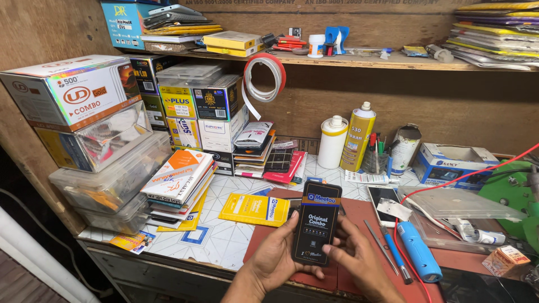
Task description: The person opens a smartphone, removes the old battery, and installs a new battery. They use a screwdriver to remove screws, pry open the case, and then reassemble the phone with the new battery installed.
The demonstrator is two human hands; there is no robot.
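At a cluttered repair bench (224, 235), the left hand (275, 255) and right hand (356, 255) grasp a slim black packet (317, 221) upright above the red mat (359, 216); steady edge grip seems best, thumbs clear.

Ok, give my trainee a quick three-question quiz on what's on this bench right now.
1. True or false: both hands hold the black packet.
2. Which lies nearest the right hand? A) blue tool B) yellow spray can C) roll of tape
3. What colour is the flat packet lying on the bench to the left of the held one?

Key:
1. True: the left hand and right hand grip the black packet upright between them.
2. A: the blue tool lies just to its right; the yellow spray can stands further back and the roll of tape hangs under the shelf.
3. Yellow: the yellow packet.
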